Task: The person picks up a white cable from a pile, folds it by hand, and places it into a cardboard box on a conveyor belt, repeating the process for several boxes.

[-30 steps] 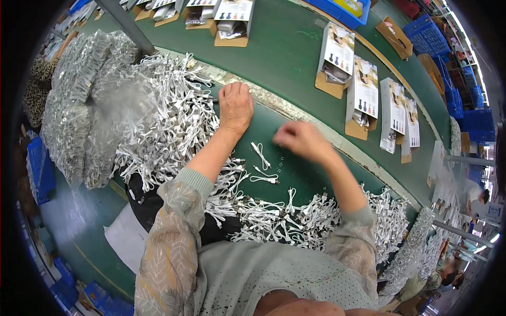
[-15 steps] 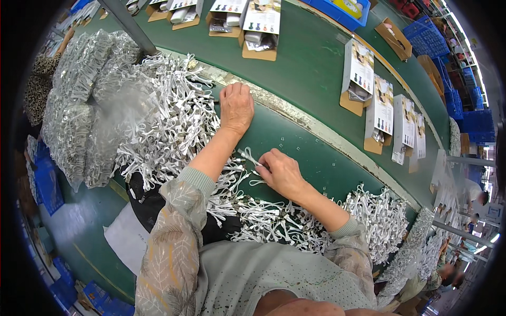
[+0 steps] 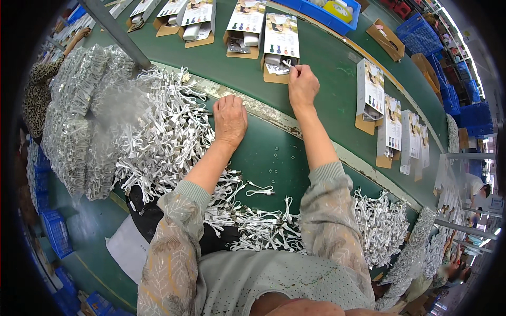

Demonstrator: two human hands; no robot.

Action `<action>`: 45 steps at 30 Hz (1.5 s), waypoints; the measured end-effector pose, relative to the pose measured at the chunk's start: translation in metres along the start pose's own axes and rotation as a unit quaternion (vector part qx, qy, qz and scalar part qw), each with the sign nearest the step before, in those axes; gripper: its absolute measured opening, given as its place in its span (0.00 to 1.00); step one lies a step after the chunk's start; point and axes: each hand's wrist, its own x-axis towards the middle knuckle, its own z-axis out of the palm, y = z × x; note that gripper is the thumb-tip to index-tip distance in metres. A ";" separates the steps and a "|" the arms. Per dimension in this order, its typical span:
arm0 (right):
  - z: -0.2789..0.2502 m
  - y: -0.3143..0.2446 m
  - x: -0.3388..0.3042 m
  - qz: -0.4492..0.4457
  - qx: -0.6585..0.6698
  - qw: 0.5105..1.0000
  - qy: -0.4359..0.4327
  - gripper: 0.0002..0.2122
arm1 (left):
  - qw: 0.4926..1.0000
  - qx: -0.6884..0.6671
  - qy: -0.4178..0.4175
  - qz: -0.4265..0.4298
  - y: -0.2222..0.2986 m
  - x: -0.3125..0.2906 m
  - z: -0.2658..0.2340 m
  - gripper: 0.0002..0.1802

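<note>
My right hand (image 3: 304, 87) pinches a short white charging cable (image 3: 286, 62) at the open end of a printed carton (image 3: 281, 36) on the green belt. A white item and a small packet show inside that carton's lower end. My left hand (image 3: 230, 120) lies palm down, its fingers along the worn metal rail (image 3: 269, 114); no held thing shows in it. Beside my left hand spreads a large heap of white cables (image 3: 163, 126) with metal plugs. One loose cable (image 3: 260, 189) lies apart on the green table, close to a smaller pile (image 3: 269, 226) before me.
Clear plastic bags of cables (image 3: 68, 142) are stacked at left, near a slanted grey post (image 3: 118, 34). More open cartons (image 3: 372, 87) line the belt. A blue bin (image 3: 321, 16) stands at the back. Another cable heap (image 3: 380, 226) lies at right.
My right hand has gone from above the table, forward over the rail, to the carton with a cable in it. The cartons have shifted rightward. My left hand stays by the rail.
</note>
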 end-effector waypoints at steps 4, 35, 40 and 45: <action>0.008 0.013 -0.001 -0.106 -0.096 0.987 -0.071 0.07 | 1.000 -0.012 -0.005 -0.003 -0.001 0.001 0.002 0.07; -0.032 0.044 0.034 0.286 0.140 0.932 -0.175 0.07 | 1.000 -0.020 -0.014 -0.003 0.001 0.002 0.000 0.08; -0.040 0.038 0.008 0.039 -0.085 0.985 -0.147 0.12 | 1.000 0.001 -0.012 -0.007 -0.007 0.000 0.002 0.06; -0.141 0.008 -0.102 -0.156 -0.024 0.937 -0.311 0.19 | 1.000 -0.002 0.003 0.000 -0.006 0.002 0.000 0.05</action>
